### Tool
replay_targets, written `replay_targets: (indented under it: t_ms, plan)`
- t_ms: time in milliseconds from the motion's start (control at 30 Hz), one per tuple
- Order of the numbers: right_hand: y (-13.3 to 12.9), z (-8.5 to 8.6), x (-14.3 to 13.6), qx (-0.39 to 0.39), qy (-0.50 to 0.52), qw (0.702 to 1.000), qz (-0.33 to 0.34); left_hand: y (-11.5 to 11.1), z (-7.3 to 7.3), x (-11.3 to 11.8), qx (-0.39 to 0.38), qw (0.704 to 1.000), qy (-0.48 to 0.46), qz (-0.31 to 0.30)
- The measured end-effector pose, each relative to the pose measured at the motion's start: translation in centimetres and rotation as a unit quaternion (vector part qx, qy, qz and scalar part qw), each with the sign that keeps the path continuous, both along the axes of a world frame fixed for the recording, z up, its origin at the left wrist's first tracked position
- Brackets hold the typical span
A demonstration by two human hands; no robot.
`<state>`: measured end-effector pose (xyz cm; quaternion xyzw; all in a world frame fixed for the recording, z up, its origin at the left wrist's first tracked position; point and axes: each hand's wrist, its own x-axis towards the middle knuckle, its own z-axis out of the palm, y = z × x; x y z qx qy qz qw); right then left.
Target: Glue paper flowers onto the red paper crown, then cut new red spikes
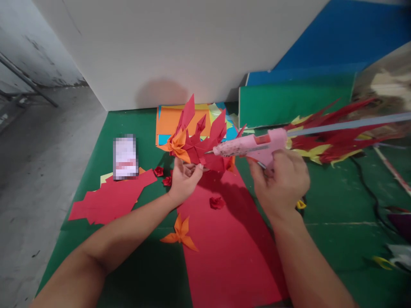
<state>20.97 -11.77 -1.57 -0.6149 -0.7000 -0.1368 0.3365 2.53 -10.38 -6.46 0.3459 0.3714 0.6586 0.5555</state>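
At the centre of the frame, my left hand pinches the lower edge of a red folded-paper arrangement with pointed petals, its grip closed with the thumb at the near side. Just right of that, my right hand has its grip wrapped round the handle of a pink plastic glue gun, a long translucent glue stick running from its back toward the right edge. The nozzle points at the red folds; from my remote view I cannot tell whether it touches them.

As I judge it, I should keep the left grip light so the folds are not crushed, squeeze out only a small bead, and hold the left fingers clear of the tip, which is probably hot.

The arrangement looks crisp and full: tall red points fan upward, a narrow bud shape stands among them, and an orange folded-paper flower sits at its left end. It is held over the far end of a long red paper sheet on the green counter, where a small red paper bloom lies at mid-frame.
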Motion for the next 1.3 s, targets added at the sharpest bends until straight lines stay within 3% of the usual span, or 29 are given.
replay_targets:
  t_ms: [133, 333, 467, 800, 1133, 1300]
  plan:
    - [0.2, -0.1, 0.4, 0.023, 0.013, 1.0, -0.007, -0.1, 0.0, 0.2, 0.01, 1.0, 0.007, -0.006]
    - [0.9, -0.8, 1.2, 0.132, -0.005, 0.991, -0.022, 0.0, -0.7, 0.0, 0.033, 0.998, 0.051, 0.005]
    - [1.0, -0.6, 1.3, 0.131, -0.028, 0.991, -0.016, 0.2, -1.0, -0.1, 0.046, 0.997, 0.06, 0.01]
    - [1.2, -1.0, 1.4, 0.169, -0.092, 0.978, 0.08, 0.3, -1.0, -0.4, 0.031, 0.998, 0.044, 0.022]
    - [1.1, -1.2, 1.9, 0.183, -0.065, 0.978, 0.075, 0.2, -1.0, -0.3, 0.041, 0.998, 0.045, 0.025]
    - [0.9, -1.3, 2.2, 0.201, -0.063, 0.977, 0.033, 0.0, -0.9, -0.1, 0.046, 0.997, 0.05, 0.021]
